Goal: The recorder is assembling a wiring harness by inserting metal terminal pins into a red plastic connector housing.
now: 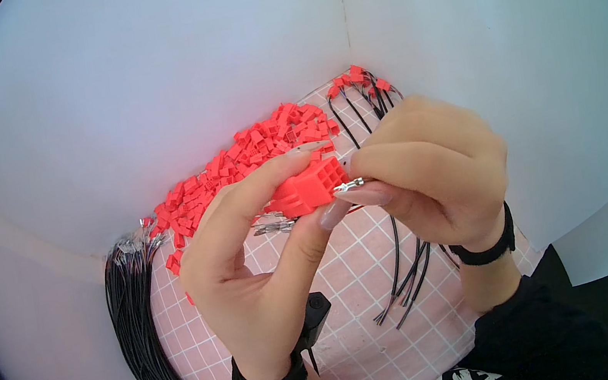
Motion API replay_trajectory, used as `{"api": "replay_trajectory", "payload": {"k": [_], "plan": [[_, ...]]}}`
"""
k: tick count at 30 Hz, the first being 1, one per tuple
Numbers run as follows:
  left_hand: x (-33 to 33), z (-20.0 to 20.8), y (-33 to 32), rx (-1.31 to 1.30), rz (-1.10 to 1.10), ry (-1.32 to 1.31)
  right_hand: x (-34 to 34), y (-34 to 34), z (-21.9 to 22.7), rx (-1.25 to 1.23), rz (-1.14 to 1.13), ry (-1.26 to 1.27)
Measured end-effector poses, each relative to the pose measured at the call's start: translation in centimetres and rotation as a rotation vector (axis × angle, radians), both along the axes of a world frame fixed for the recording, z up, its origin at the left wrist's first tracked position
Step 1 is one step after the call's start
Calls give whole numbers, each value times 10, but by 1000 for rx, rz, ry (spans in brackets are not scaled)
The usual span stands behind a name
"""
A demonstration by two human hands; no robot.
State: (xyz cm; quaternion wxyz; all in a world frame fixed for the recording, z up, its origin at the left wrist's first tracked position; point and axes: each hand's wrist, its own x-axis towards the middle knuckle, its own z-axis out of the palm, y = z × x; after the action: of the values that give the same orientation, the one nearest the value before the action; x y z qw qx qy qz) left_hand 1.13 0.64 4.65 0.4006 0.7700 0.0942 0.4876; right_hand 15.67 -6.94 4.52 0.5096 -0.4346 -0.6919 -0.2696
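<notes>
Fingers of the left hand pinch a red connector housing between thumb and fingertip, while those of the right hand grip a small silver terminal just at the housing's right end. That terminal overlaps the lower part of the housing's celled face, though I cannot tell whether its tip has entered a cell. What could go wrong seems mostly a matter of alignment: a terminal pressed in at a slant, or rolled about its own axis, might catch on a cell wall and bend, and two neighbouring cells could easily be confused with the fingertips so close. A light pinch could also let the housing twist under sideways force. Its long axis runs roughly left to right, the right end a little farther away, with the celled face turned towards the right hand — the terminal points back at it, leftwards. More metal terminals show below and left of the housing; whether the left hand holds them is unclear. Beyond and left of the housing lies a heap of red housings on the pink gridded worktop; farther left and nearer, a black wire bundle.
</notes>
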Motion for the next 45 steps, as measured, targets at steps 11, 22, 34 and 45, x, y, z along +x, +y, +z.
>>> {"api": "replay_trajectory", "payload": {"k": [11, 22, 34, 45], "plan": [[-6, 5, -3, 148, 5, 88, 6, 7, -2, 109, 87, -108], [2, 3, -10, 258, 180, 8, -1, 6, 0, 128, 23, -44], [-9, 12, -12, 255, 59, 263, 3, -3, 4, 21, 68, -75], [-7, 9, -13, 162, 48, 314, 10, -1, -3, -287, 281, 149]]}}
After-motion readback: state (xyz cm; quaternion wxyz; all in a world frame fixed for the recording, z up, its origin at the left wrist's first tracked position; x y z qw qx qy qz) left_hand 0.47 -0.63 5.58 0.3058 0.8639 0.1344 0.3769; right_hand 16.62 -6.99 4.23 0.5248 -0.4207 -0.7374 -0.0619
